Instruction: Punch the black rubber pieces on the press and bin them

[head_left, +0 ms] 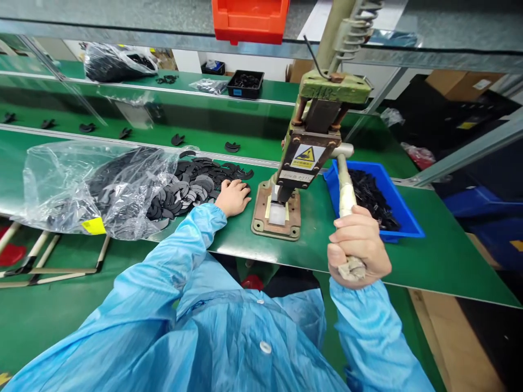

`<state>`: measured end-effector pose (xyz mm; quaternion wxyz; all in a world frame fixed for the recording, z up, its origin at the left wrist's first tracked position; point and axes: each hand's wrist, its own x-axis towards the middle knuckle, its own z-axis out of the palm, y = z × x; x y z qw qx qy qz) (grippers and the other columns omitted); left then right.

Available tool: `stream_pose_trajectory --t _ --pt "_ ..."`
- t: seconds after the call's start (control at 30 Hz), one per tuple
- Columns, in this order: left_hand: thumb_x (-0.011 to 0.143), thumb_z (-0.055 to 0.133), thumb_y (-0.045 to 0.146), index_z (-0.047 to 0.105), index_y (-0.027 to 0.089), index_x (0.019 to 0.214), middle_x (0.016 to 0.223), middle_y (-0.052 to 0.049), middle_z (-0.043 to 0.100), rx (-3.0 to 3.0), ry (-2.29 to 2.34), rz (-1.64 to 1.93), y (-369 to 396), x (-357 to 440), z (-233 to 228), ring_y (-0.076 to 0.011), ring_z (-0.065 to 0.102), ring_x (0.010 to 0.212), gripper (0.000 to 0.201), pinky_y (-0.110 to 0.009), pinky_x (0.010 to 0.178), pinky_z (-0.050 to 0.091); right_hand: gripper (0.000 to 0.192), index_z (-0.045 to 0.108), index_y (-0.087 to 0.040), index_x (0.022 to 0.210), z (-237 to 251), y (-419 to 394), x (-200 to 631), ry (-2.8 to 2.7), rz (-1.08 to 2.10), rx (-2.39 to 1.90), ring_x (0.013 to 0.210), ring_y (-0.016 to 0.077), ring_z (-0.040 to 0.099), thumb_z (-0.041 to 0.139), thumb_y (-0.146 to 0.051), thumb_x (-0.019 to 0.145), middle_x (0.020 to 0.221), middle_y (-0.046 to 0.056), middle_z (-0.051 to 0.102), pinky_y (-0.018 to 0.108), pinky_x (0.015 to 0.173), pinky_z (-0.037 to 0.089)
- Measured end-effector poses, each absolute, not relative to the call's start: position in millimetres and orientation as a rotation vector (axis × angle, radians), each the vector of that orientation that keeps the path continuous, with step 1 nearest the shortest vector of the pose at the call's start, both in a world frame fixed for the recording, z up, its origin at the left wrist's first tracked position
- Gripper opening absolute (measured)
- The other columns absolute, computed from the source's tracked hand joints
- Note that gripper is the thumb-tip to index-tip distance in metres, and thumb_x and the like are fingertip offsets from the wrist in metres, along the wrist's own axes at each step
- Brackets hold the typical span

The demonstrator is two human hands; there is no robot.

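Green covers the bench [441,256] seen from the head camera, and a small hand press [304,158] stands on it. The press carries a yellow triangular warning sticker [305,157] above a pale plate with writing too small to read. A whitish piece lies on its base plate [276,215] under the ram.

The right hand [357,247] is closed tightly round the taped end of the press lever [345,190], thumb on top. The left hand [233,197] lies flat, fingers loosely spread, on the edge of a heap of flat black curved parts [196,185] just left of the press; I cannot tell whether it pinches one.

That heap spills from a clear plastic bag [93,188] bearing a yellow tag [93,225] with no legible text. Right of the press, touching the lever's near side, a blue bin [402,215] holds more black parts. Farther back, single black pieces lie spaced along a green conveyor belt [196,130]; beyond it sit a black tray [245,84] of dark parts and another filled bag [116,61]. An orange bin [250,20] hangs overhead.
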<state>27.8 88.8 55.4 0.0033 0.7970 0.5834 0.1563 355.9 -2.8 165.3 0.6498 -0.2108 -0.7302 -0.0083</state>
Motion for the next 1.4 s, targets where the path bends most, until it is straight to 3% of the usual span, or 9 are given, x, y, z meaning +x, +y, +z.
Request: stream_pose_trajectory --t 0.2,0.3,0.47,0.63,0.77,0.87,1.03,1.2,1.4 --pt "0.107 0.054 0.032 0.074 0.021 0.116 0.143 -0.015 0.072 2.531 1.572 0.468 18.0 10.9 57.8 -0.032 0.067 0.128 0.025 -0.06 0.115 0.039 0.02 0.058 -0.026 0.071 163.7 -2.1 354.9 -1.644 -0.01 -0.458 0.08 0.021 0.072 0.074 -0.026 0.083 0.067 -0.004 0.067 0.059 0.102 0.058" --pt "0.108 0.047 0.024 0.073 0.022 0.12 0.142 -0.014 0.072 2.517 1.414 0.52 -17.0 0.6 56.5 -0.0276 0.065 0.136 0.029 -0.054 0.119 0.044 0.02 0.058 -0.024 0.071 163.0 -1.3 353.5 -1.626 -0.007 -0.433 0.08 0.0203 0.072 0.075 -0.024 0.082 0.067 -0.003 0.067 0.058 0.103 0.058" --pt "0.107 0.056 0.033 0.067 0.021 0.144 0.155 -0.017 0.063 2.537 1.51 0.574 -52.2 -2.7 51.8 -0.0358 0.049 0.155 0.04 -0.06 0.127 0.04 0.021 0.058 -0.026 0.071 162.5 -1.1 353.6 -1.627 -0.013 -0.454 0.078 0.0212 0.072 0.074 -0.029 0.085 0.066 -0.004 0.066 0.059 0.102 0.058" --pt "0.097 0.073 0.051 0.065 0.021 0.145 0.155 -0.02 0.063 2.567 1.379 0.531 -73.3 4.3 49.5 -0.0404 0.056 0.148 0.057 -0.06 0.121 0.048 0.02 0.058 -0.027 0.071 163.5 -2.5 354.1 -1.643 -0.005 -0.474 0.08 0.0206 0.072 0.073 -0.028 0.084 0.067 -0.005 0.066 0.059 0.103 0.058" --pt "0.106 0.061 0.027 0.071 0.025 0.131 0.136 -0.014 0.074 2.611 1.194 0.53 -88.5 7.2 48.2 -0.0307 0.07 0.129 0.027 -0.051 0.11 0.059 0.02 0.057 -0.025 0.071 163.9 -2.8 353.9 -1.639 -0.009 -0.462 0.08 0.0203 0.072 0.073 -0.026 0.084 0.067 -0.004 0.065 0.058 0.104 0.057" --pt "0.107 0.051 0.015 0.072 0.027 0.123 0.122 -0.01 0.077 2.62 1.123 0.553 -96.1 5.4 51.0 -0.0256 0.075 0.115 0.03 -0.042 0.099 0.063 0.02 0.057 -0.026 0.071 163.5 -2.6 354.1 -1.643 -0.015 -0.468 0.08 0.0208 0.072 0.073 -0.027 0.084 0.067 -0.004 0.066 0.059 0.103 0.058" --pt "0.105 0.063 0.032 0.071 0.023 0.123 0.1 -0.008 0.075 2.154 1.405 0.89 -71.2 5.5 67.8 -0.0212 0.075 0.088 0.022 -0.033 0.078 0.063 0.02 0.057 -0.027 0.072 162.1 -2.4 353.0 -1.63 -0.022 -0.475 0.08 0.0199 0.072 0.072 -0.03 0.085 0.066 -0.005 0.065 0.057 0.104 0.059" --pt "0.095 0.076 0.056 0.064 0.019 0.092 0.075 -0.002 0.073 1.458 1.36 1.077 1.2 31.0 88.2 -0.0149 0.069 0.064 0.039 -0.026 0.059 0.056 0.025 0.056 -0.028 0.071 160.9 -2.6 350.7 -1.614 -0.031 -0.495 0.08 0.0191 0.072 0.071 -0.035 0.089 0.066 -0.006 0.065 0.056 0.104 0.06" --pt "0.097 0.08 0.043 0.058 0.018 0.085 0.058 0.0 0.067 1.231 1.313 0.849 70.8 79.9 100.4 -0.0088 0.058 0.047 0.036 -0.019 0.048 0.043 0.024 0.057 -0.024 0.073 161.1 -2.7 352.2 -1.632 -0.003 -0.441 0.087 0.0169 0.072 0.074 -0.028 0.089 0.072 -0.005 0.067 0.055 0.108 0.058"
